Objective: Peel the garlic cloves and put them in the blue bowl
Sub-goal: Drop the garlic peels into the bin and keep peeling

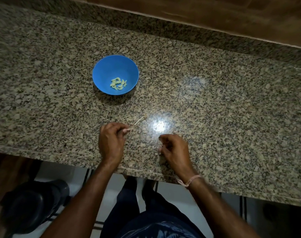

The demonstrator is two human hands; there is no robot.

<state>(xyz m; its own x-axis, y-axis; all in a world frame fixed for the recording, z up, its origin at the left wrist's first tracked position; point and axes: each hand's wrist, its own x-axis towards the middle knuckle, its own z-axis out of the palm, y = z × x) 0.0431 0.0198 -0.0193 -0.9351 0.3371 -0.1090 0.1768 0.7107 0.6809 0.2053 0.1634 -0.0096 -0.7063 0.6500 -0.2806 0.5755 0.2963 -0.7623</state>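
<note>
Speckled granite table (215, 93) running across the view, brown wooden wall panel (232, 16) behind its far edge, bright lamp glare on the polished stone just past the hands. Blue bowl (115, 74) standing on the table toward the far left of the hands, well apart from them, upright. Peeled garlic cloves (118, 84) lying in a small pale heap at the bottom of the bowl, toward its near side. Thin dry garlic stem (139, 120) lying flat on the stone between bowl and hands, its near end close to the left fingertips. Left hand (111, 141) low over the table near the front edge, fingers (125, 130) curled inward and pinching a small pale scrap; too small to tell whether skin or clove. Right hand (174, 149) just beside it to the right, fingers curled toward the palm with something small and pale showing at the tips; cannot tell whether gripped or merely touched, blurred. Pinkish thread band (191, 181) tied round the right wrist. Below the table's front edge: light tiled floor (74, 170), dark trousers (129, 208), a patterned blue shirt (156, 231), and a dark rounded object (33, 203) on the floor at lower left, unclear what.
</note>
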